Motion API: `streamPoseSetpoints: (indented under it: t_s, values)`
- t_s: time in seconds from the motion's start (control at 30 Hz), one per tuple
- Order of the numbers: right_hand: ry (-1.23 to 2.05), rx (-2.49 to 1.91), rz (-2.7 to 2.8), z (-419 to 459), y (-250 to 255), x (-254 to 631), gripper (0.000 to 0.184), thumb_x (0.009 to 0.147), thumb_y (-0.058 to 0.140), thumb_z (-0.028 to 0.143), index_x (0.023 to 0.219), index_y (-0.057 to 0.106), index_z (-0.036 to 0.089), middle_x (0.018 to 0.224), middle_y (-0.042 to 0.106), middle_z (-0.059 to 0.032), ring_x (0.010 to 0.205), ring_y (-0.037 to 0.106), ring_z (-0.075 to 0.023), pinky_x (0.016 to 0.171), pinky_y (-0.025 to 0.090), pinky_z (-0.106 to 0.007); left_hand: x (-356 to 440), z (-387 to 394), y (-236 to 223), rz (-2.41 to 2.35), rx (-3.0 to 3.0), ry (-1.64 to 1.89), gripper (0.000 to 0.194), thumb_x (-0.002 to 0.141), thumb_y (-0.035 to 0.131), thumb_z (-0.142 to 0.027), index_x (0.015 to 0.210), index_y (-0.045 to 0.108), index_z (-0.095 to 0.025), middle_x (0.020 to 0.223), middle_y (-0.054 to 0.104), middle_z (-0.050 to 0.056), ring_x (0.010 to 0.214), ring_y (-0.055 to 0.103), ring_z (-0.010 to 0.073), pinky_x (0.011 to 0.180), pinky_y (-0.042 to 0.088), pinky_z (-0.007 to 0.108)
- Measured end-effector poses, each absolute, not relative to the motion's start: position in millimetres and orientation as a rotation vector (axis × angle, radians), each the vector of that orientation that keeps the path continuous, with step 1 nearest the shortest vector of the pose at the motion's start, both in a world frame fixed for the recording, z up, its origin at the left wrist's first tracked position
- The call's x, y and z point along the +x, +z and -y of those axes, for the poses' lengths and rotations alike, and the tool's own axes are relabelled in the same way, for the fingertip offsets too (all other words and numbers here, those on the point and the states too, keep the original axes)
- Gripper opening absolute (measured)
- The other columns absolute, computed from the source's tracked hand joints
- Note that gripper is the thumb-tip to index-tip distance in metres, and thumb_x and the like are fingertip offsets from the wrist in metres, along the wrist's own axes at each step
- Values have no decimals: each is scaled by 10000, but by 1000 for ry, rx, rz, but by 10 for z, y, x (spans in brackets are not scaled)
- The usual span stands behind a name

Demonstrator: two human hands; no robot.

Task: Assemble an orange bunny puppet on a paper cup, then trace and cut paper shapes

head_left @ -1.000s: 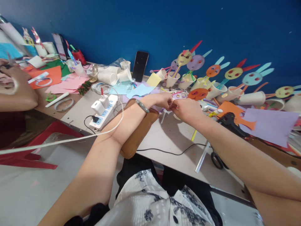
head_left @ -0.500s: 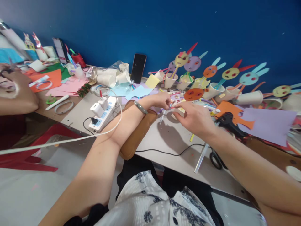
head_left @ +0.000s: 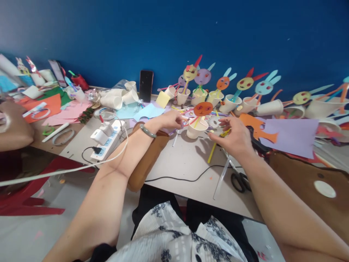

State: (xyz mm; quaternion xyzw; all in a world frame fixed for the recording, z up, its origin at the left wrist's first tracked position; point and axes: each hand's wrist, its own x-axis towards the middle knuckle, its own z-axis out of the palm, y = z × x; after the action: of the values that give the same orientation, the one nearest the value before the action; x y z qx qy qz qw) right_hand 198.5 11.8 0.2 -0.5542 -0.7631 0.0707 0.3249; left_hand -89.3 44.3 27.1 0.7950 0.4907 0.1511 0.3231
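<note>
A paper cup (head_left: 196,131) stands upright on the table between my hands, with an orange paper face (head_left: 203,108) rising above it. My left hand (head_left: 172,119) is at the cup's left, its fingers curled together. Something small and pinkish shows at the fingertips, too small to name. On the cup's right is my right hand (head_left: 235,135), thumb and fingers apart, nothing seen gripped. Near that hand lie a yellow strip (head_left: 212,153), a roll of tape (head_left: 214,122) and a black glue gun (head_left: 255,140), partly hidden by the hand.
Rabbit-faced cups, one with a blue face (head_left: 264,87), line the blue wall. A power strip (head_left: 107,143) and brown cushion (head_left: 148,160) lie left. Scissors (head_left: 237,182), a clear stick (head_left: 221,180) and purple paper (head_left: 291,136) lie right. Another person's arm (head_left: 17,129) is far left.
My right hand has moved right, away from the left hand, and its fingers have spread. The cup with the orange face now shows plainly between them. The view has shifted right.
</note>
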Motion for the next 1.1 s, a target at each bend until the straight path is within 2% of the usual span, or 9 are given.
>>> streamPoseSetpoints:
  t_s: [0.13, 0.3, 0.43, 0.57, 0.67, 0.8, 0.97, 1.1]
  values:
    - [157, -1259, 2059, -329, -274, 2048, 719, 729, 851, 477, 1352, 613, 208, 1312, 725, -181, 1201, 689, -435, 1058, 543, -615, -904, -471, 241, -1248, 2154, 427, 62, 716, 649, -153, 677, 698, -153, 658, 662, 1, 667, 554, 144, 677, 393, 296]
    - [313, -1107, 2085, -399, -423, 2048, 822, 797, 829, 458, 1524, 507, 246, 1427, 709, -175, 1384, 641, -435, 1193, 474, -667, -880, -512, 168, -1168, 2215, 456, 92, 746, 639, -200, 708, 709, -154, 650, 658, -7, 659, 550, 136, 667, 389, 284]
    - [384, -1067, 2083, -364, -448, 2003, 848, 797, 840, 427, 1551, 489, 260, 1433, 716, -173, 1376, 658, -441, 1204, 460, -703, -831, -498, 131, -1144, 2223, 424, 105, 774, 662, -237, 732, 713, -156, 709, 687, 7, 687, 563, 141, 689, 404, 290]
    - [411, -1058, 2068, -308, -421, 1951, 869, 800, 842, 406, 1573, 476, 246, 1380, 752, -166, 1324, 693, -442, 1161, 501, -713, -808, -479, 121, -1141, 2235, 411, 101, 795, 658, -229, 729, 687, -160, 687, 666, 2, 664, 536, 130, 686, 396, 289]
    - [461, -1066, 2023, -267, -378, 1919, 841, 802, 842, 410, 1558, 504, 269, 1343, 770, -149, 1287, 720, -417, 1088, 589, -643, -826, -493, 120, -1130, 2216, 419, 103, 790, 663, -234, 714, 649, -166, 674, 653, -6, 665, 539, 129, 685, 406, 286]
    - [534, -1062, 1982, -230, -338, 1888, 804, 788, 848, 408, 1521, 544, 280, 1305, 780, -133, 1235, 747, -393, 958, 669, -552, -868, -533, 120, -1117, 2186, 367, 56, 739, 680, -205, 776, 688, -164, 741, 704, 8, 726, 601, 153, 709, 438, 294]
    - [571, -1065, 1958, -220, -346, 1875, 824, 779, 842, 376, 1520, 524, 202, 1302, 772, -170, 1221, 747, -397, 954, 661, -552, -881, -544, 126, -1094, 2164, 350, 152, 727, 755, -232, 863, 731, -168, 839, 748, 26, 778, 636, 170, 743, 460, 314]
    - [577, -1066, 1962, -224, -367, 1880, 846, 781, 839, 370, 1536, 498, 199, 1311, 769, -178, 1233, 740, -409, 980, 644, -577, -865, -529, 129, -1098, 2174, 362, 120, 768, 741, -263, 834, 746, -162, 799, 743, 28, 737, 615, 166, 732, 453, 323]
